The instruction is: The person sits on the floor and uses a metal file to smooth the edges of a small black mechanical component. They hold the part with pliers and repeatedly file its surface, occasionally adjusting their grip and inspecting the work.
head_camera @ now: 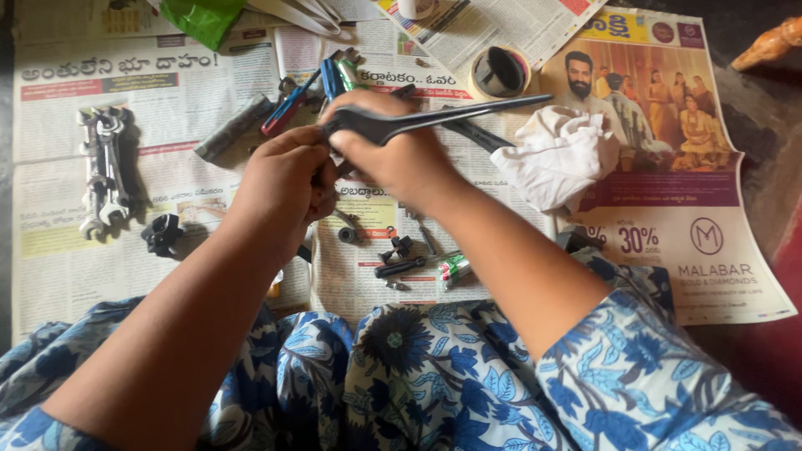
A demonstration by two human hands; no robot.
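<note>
Both hands meet over the newspaper (209, 108). The right hand (393, 154) has its fingers wrapped around the thick end of a dark lever (434, 117), whose thin end points to 2 o'clock. The left hand (280, 179) closes on the same end from 8 o'clock. Judging by this grip, steadying the lever's body with the right lets the left work the small fitting. Wrenches (104, 171) lie at 9 o'clock, a white rag (555, 154) at 3.
</note>
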